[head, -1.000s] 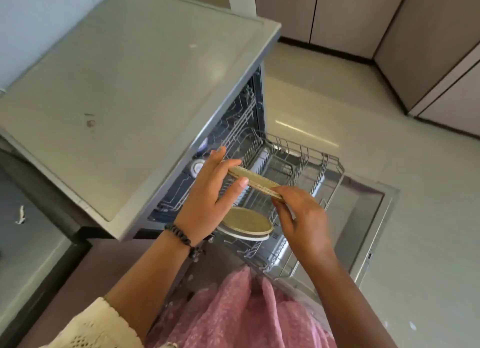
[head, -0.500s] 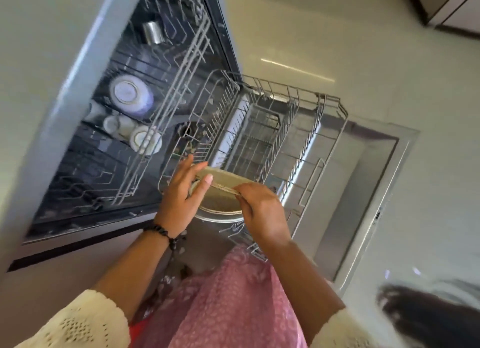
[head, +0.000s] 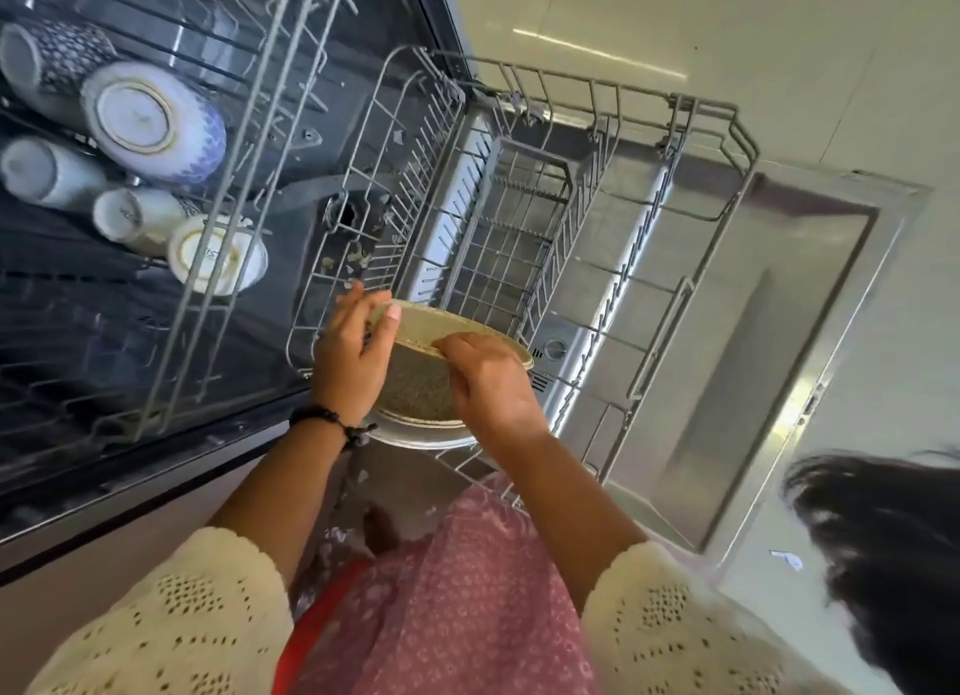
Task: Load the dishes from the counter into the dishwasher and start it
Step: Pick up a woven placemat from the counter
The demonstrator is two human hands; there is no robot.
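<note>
Both hands, left (head: pixel 353 356) and right (head: pixel 488 377), grip a plate (head: pixel 415 382) on edge over the lower rack (head: pixel 675 123); loading step, needing a free slot beside the seated plate (head: pixel 415 432).

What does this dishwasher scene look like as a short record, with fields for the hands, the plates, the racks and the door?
left hand: grips the left edge of the speckled plate
right hand: grips the plate's upper rim
speckled plate: held on edge, over the near corner of the lower rack
second plate: lies in the lower rack, just beneath the held plate
lower rack: pulled out over the open door
upper rack: holds upturned cups and bowls
</note>
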